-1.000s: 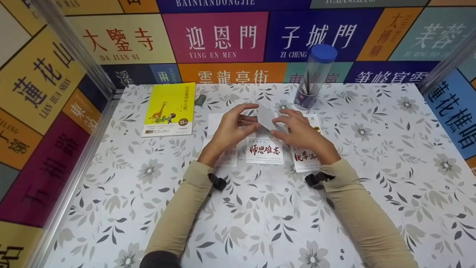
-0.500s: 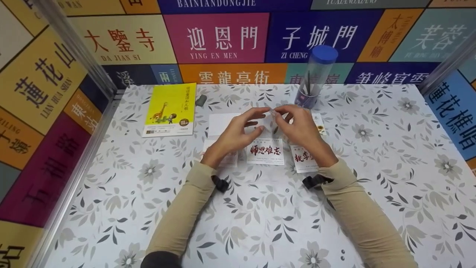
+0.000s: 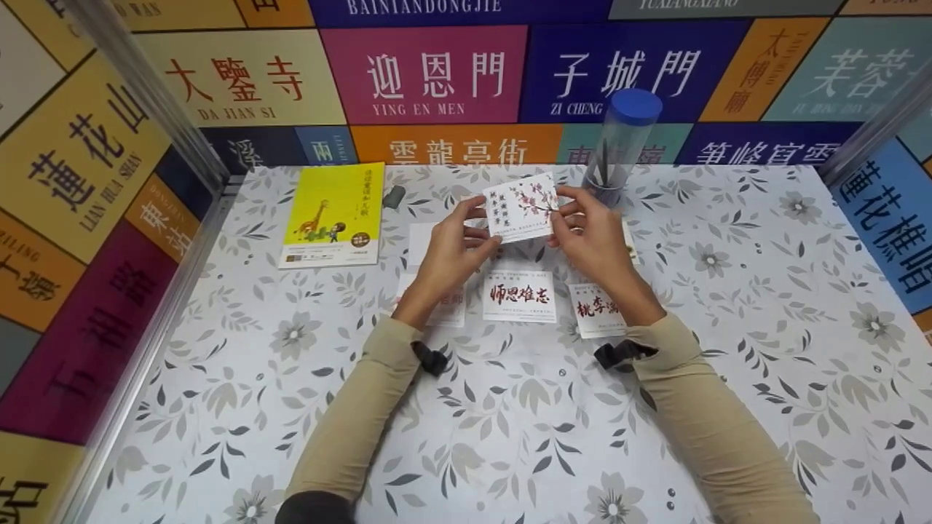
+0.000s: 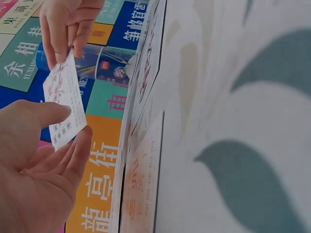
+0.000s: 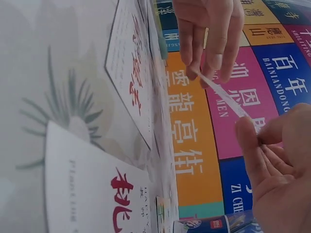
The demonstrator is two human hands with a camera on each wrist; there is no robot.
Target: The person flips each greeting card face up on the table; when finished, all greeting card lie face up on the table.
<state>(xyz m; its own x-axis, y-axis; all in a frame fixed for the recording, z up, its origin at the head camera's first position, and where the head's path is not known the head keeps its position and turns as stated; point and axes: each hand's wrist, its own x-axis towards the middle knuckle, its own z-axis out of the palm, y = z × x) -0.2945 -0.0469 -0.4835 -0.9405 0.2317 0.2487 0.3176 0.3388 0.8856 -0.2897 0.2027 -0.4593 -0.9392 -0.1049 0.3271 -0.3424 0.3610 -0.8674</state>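
Observation:
A white card [image 3: 518, 207] with red blossoms and dark Chinese characters is held up above the table, its printed face toward the head camera. My left hand [image 3: 462, 240] pinches its left edge; in the left wrist view the thumb lies over the front of the card [image 4: 73, 97]. On the opposite edge, my right hand [image 3: 593, 229] pinches it between thumb and fingers. Below lie a card with red lettering [image 3: 519, 296], a similar card [image 3: 598, 313] to its right, and a left card [image 3: 453, 309] partly hidden by my left hand.
Behind my left hand lies a plain white card [image 3: 424, 244]. A yellow book [image 3: 335, 211] rests at the back left, beside a small dark grey-green lump [image 3: 394, 196]. At the back right stands a clear tube with a blue lid [image 3: 633, 108], pens inside. Patterned walls border the table.
The card between my hands has turned from edge-on to show its blossom face. My right hand first came in to pinch it; my left hand now grips its other edge.

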